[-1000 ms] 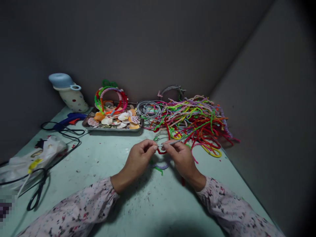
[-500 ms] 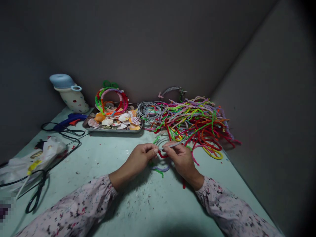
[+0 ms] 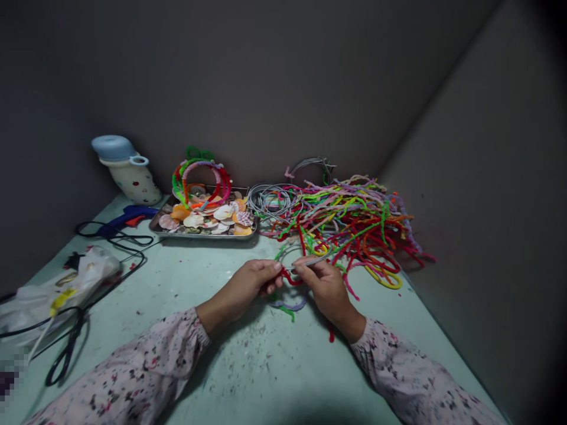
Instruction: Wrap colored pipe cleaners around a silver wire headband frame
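Note:
In the head view, my left hand (image 3: 254, 280) is closed in a pinch at the near side of a grey wire hoop (image 3: 318, 261). A red pipe cleaner (image 3: 292, 280) comes out of its fingertips and sags between the two hands. My right hand (image 3: 331, 290) pinches the grey wire hoop just opposite, its fingertips a little apart from the left ones. Exactly how the red strand lies round the wire is too small to tell. Under the hands, purple and green pipe cleaner pieces (image 3: 290, 307) lie on the table (image 3: 248, 378).
Behind the right hand spreads a tangled heap of coloured pipe cleaners (image 3: 354, 212), beside coiled grey wires (image 3: 272, 200). A metal tray (image 3: 208, 236) holds seashells and wrapped hoops (image 3: 201, 177). At left are a bottle (image 3: 133, 177), a blue glue gun (image 3: 119, 221), black cable (image 3: 137, 262) and a plastic bag (image 3: 95, 265).
My left fingertips have shifted slightly left, and more of the red pipe cleaner shows at them. My right hand keeps its hold on the wire hoop. The whole view has shifted slightly.

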Tool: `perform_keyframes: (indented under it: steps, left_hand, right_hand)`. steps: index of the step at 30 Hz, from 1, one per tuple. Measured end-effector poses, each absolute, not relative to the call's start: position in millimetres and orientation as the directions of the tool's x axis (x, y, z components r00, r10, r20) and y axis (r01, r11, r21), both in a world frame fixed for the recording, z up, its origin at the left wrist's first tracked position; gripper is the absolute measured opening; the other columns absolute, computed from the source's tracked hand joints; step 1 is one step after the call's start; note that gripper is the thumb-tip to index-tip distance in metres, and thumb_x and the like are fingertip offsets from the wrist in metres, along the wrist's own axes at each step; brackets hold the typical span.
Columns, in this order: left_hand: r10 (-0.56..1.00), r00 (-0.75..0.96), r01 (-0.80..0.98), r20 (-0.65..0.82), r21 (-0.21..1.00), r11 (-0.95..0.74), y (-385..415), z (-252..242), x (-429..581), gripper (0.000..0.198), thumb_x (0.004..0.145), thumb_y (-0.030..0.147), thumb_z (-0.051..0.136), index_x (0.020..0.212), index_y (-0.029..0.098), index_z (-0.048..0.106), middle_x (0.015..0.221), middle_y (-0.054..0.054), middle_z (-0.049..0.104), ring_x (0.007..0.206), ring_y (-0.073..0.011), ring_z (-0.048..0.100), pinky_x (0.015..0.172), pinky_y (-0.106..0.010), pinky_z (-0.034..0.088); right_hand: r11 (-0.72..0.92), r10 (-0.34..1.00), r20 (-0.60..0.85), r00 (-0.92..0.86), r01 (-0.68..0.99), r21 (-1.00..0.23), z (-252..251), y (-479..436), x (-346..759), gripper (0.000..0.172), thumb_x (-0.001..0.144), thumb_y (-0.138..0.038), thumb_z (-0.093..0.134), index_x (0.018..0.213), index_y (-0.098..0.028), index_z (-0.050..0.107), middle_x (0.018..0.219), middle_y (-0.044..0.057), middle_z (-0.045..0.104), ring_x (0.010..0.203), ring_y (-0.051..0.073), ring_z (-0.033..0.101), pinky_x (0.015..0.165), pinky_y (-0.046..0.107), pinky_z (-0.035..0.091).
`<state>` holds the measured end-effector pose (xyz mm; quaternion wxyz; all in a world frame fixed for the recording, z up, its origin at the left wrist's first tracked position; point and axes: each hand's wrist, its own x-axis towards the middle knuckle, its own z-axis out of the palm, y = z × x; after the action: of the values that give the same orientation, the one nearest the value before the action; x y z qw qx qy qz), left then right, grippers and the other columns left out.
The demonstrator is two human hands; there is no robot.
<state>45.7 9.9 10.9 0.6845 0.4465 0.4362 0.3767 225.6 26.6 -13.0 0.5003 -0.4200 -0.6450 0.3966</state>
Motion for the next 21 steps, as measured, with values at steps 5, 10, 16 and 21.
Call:
perform_keyframes:
  steps: [5, 10, 16, 21]
  left_hand:
    - [0.901, 0.346, -0.1, -0.263, 0.944, 0.314, 10.9, 11.1, 45.0, 0.032, 0.083, 0.04, 0.059, 0.065, 0.013, 0.057, 0.059, 0.001, 0.05, 0.049, -0.0071, 0.034, 0.049, -0.023, 0.02]
    - [0.882, 0.38, -0.094, -0.28, 0.936, 0.338, 12.7, 9.1, 42.4, 0.033, 0.083, 0.04, 0.061, 0.065, 0.013, 0.056, 0.058, 0.002, 0.048, 0.049, -0.0064, 0.033, 0.049, -0.023, 0.018]
    - [0.813, 0.457, -0.12, -0.361, 0.88, 0.459, 15.0, 10.1, 36.6, 0.031, 0.076, 0.039, 0.068, 0.068, 0.011, 0.056, 0.061, 0.001, 0.05, 0.048, -0.0048, 0.032, 0.048, -0.023, 0.015]
    - [0.75, 0.506, -0.125, -0.425, 0.824, 0.552, 16.0, 12.4, 31.7, 0.033, 0.07, 0.038, 0.074, 0.066, 0.012, 0.054, 0.057, 0.004, 0.046, 0.045, -0.0037, 0.03, 0.046, -0.022, 0.012]
  right_hand:
    - [0.339, 0.933, 0.316, -0.171, 0.128, -0.932, -15.4, 27.6, 225.4, 0.015, 0.083, -0.034, 0.065, 0.083, -0.02, 0.07, 0.084, 0.004, 0.072, 0.081, 0.019, 0.066, 0.077, 0.032, 0.052]
    - [0.37, 0.911, 0.341, -0.231, 0.096, -0.924, -16.4, 28.3, 225.8, 0.013, 0.084, -0.032, 0.063, 0.083, -0.021, 0.069, 0.085, 0.003, 0.07, 0.084, 0.018, 0.065, 0.08, 0.032, 0.051]
    - [0.398, 0.888, 0.367, -0.277, 0.064, -0.915, -15.1, 27.8, 226.0, 0.01, 0.085, -0.03, 0.064, 0.085, -0.021, 0.068, 0.086, 0.003, 0.069, 0.086, 0.018, 0.064, 0.081, 0.032, 0.05]
    - [0.419, 0.863, 0.389, -0.324, 0.026, -0.908, -13.0, 27.9, 226.0, 0.01, 0.086, -0.029, 0.063, 0.083, -0.02, 0.068, 0.084, 0.003, 0.068, 0.085, 0.017, 0.064, 0.081, 0.033, 0.05]
